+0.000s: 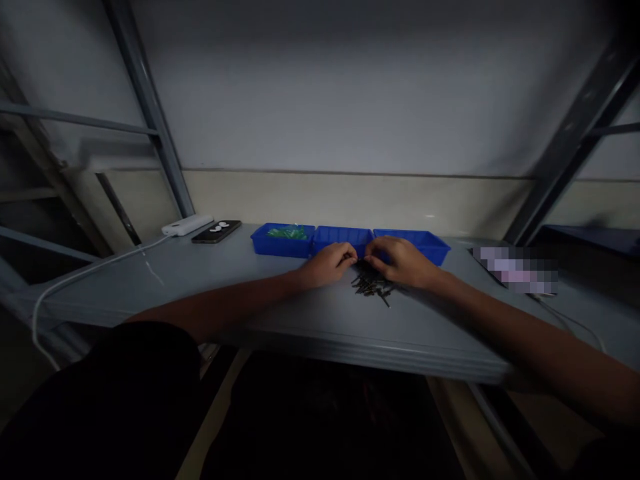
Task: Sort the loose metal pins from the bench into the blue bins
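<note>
My left hand [330,263] is closed in a pinch in front of the middle blue bin [343,235]. Close beside it, my right hand [400,261] also pinches, thumb against fingers, in front of the right blue bin [425,245]. Whatever sits between the fingertips is too small and dark to make out. Just below the hands lies a loose pile of thin, dark metal pieces [373,283], perhaps screws or pins. The left blue bin [283,248] holds green, translucent pieces [287,233]. My hands partly hide the middle and right bins.
The grey shelf [225,273] has metal uprights [150,100] at both sides and a wall behind. On the left are a white power bank [187,225] with a cable and a dark phone [217,231] carrying small white items. A blurred-out device [517,270] with a cable lies right.
</note>
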`<state>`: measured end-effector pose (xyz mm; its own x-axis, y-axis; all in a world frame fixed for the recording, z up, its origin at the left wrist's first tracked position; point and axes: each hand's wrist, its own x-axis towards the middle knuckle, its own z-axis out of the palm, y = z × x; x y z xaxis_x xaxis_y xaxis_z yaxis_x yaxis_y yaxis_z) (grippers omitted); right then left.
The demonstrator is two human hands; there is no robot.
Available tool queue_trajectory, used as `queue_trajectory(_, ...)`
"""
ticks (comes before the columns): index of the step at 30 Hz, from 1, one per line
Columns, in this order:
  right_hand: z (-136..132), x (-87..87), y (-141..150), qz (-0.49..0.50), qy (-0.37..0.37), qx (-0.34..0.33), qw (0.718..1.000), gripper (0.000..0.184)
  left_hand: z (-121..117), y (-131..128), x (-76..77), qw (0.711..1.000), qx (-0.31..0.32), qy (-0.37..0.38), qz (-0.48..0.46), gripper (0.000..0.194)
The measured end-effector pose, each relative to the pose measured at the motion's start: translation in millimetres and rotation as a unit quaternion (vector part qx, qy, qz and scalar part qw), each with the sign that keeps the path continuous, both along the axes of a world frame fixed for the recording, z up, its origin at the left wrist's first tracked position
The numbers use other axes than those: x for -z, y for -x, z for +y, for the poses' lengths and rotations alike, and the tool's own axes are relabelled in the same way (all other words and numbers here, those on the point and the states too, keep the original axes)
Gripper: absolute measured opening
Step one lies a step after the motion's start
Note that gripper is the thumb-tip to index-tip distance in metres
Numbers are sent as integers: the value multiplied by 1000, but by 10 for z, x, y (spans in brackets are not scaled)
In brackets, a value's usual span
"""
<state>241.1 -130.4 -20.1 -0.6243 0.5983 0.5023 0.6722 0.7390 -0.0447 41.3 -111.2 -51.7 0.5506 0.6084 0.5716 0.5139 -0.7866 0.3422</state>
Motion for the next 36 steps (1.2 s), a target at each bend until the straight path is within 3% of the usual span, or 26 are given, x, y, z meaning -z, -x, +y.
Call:
queue_trajectory(4,28,-36,-38,-6,-20,25,999,16,-26,0,-8,999,5,28,17,12)
queue_trajectory(8,89,-142,-169,78,-58,93,991,19,-81,9,-31,996,4,18,90,22)
queue_trajectory(14,259,-174,-387,139,-92,217,962,20,-80,21,-55,987,-31,38,154,11)
queue_trajectory(16,298,-145,-411,133,-83,207,966,22,-67,25,-54,986,-30,38,161,11)
queue_trajectory(20,243,-105,-325,99,-55,127,985,22,-49,31,-37,987,-32,24,156,13)
queue_trajectory(25,38,-50,-59,36,-15,25,999,17,-16,22,-4,997,-25,1,67,12)
queue_trajectory(31,15,19,29,-16,7,-6,1000,16,-27,-5,-21,1000,-3,-2,19,12)
queue_trajectory(36,0,-59,-20,-1,-24,15,1000,17,-35,-16,-22,1000,10,14,5,13)
